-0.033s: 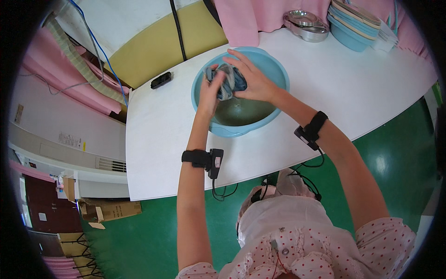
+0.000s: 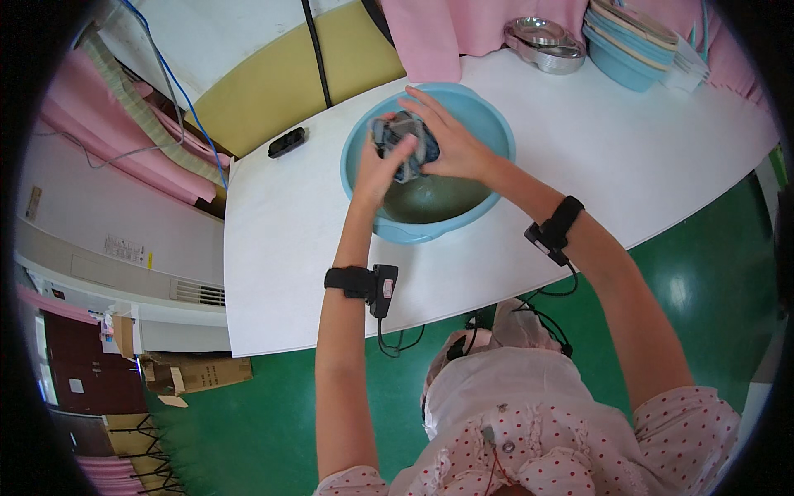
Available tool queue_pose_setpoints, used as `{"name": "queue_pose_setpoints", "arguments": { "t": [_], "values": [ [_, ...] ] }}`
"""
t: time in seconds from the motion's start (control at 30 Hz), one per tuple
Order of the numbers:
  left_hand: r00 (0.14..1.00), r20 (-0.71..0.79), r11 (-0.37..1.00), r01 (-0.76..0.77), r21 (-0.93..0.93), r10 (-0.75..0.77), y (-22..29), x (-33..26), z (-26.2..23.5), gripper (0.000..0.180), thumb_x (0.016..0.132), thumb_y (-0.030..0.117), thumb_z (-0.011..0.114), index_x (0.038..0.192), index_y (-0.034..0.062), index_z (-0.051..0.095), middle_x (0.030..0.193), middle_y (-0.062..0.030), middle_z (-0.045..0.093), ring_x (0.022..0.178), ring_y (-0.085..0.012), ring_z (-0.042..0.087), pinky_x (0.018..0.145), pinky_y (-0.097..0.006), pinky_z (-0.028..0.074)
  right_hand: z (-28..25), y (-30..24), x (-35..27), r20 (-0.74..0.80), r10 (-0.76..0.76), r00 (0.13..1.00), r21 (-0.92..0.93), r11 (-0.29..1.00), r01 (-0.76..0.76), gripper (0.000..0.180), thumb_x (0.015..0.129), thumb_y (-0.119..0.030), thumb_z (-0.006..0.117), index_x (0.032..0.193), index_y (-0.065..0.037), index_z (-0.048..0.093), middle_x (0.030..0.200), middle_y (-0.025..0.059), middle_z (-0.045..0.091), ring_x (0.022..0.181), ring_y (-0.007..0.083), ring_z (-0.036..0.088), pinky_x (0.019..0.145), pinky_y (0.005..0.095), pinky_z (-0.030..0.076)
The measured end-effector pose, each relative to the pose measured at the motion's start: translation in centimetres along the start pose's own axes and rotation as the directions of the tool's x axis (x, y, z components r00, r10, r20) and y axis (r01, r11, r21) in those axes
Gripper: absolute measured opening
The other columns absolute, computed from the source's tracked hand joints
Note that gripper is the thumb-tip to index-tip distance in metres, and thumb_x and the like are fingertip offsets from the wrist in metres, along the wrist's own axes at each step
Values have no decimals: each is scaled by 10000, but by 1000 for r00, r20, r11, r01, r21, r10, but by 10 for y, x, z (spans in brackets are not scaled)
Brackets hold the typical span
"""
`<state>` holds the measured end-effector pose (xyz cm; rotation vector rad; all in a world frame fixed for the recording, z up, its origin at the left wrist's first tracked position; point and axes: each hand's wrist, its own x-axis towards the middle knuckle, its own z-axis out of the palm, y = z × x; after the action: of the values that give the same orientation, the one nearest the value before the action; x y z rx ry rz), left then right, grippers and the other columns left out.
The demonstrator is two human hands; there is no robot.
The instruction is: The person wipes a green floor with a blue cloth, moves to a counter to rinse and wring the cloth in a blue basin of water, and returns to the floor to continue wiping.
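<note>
Left hand [image 2: 378, 172], thumb now shifted rightward, and right hand [image 2: 457, 149], upper fingers [image 2: 425, 99] spread, grip the cloth [image 2: 425, 150]; squeeze evenly over the basin [image 2: 493, 124].

**Grey-blue bundle [image 2: 404, 129] held over a light blue basin [image 2: 417, 233]**

Over at the white table [image 2: 595, 149], I see the person's left hand [image 2: 380, 170] gripping the bundle, thumb across its front. The right hand [image 2: 451, 145] cups the other side, fingers spread. It seems to be crumpled fabric, though the fingers cover too much to be certain. A small black object [image 2: 287, 143] lies left of the basin; toward the far right, round metal dishes [image 2: 547, 58] sit beside stacked tubs [image 2: 622, 64].
</note>
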<state>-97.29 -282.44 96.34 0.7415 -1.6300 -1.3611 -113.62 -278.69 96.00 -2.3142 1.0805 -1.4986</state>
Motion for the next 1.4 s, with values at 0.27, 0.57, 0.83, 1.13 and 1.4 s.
{"name": "queue_pose_setpoints", "arguments": {
  "t": [0.27, 0.57, 0.83, 1.13, 1.4],
  "values": [
    [993, 109, 923, 7, 384, -52, -7, -5, 2, 625, 615, 228, 774, 1108, -10, 474, 1017, -118, 585, 931, -206, 571, 824, -317, 448, 8, 12, -1, 310, 242, 920, 183, 934, -307, 1000, 526, 10, 729, 1383, -171, 248, 1271, 120, 455, 1147, 279, 465, 971, 357, 385],
    [977, 135, 755, -211, 620, 163, -4, -9, 7, 548, 665, 193, 721, 1066, -68, 456, 857, -249, 600, 820, -378, 605, 698, -396, 482, 18, 32, -8, 381, 297, 876, 199, 898, -391, 479, 601, -43, 714, 1024, -19, 492, 956, 90, 583, 877, 202, 545, 806, 317, 437],
    [952, 101, 590, -260, 765, 288, -2, -11, 15, 603, 701, 207, 728, 1116, -95, 413, 880, -287, 585, 808, -411, 598, 676, -408, 481, 21, 29, -5, 294, 414, 862, 45, 894, -445, 521, 638, -83, 723, 1070, -27, 438, 938, 118, 567, 884, 239, 564, 795, 351, 438],
    [937, -169, 849, -189, 493, 306, 0, -9, 7, 710, 791, 285, 662, 1256, -111, 300, 1146, -253, 508, 1077, -303, 518, 914, -360, 398, 0, 1, 6, 592, 483, 645, 567, 320, -759, 827, 701, -8, 656, 1364, -103, 170, 1199, 131, 404, 1073, 236, 491, 786, 408, 539],
    [994, 78, 982, 67, 178, -82, -2, -4, 14, 630, 833, 364, 609, 1259, 10, 309, 1242, -221, 399, 1149, -280, 416, 981, -339, 315, 4, 29, -7, 306, 524, 795, 229, 770, -596, 1058, 568, -129, 815, 1382, -71, 141, 1201, 135, 443, 1116, 242, 459, 882, 324, 437]
  ]
}}
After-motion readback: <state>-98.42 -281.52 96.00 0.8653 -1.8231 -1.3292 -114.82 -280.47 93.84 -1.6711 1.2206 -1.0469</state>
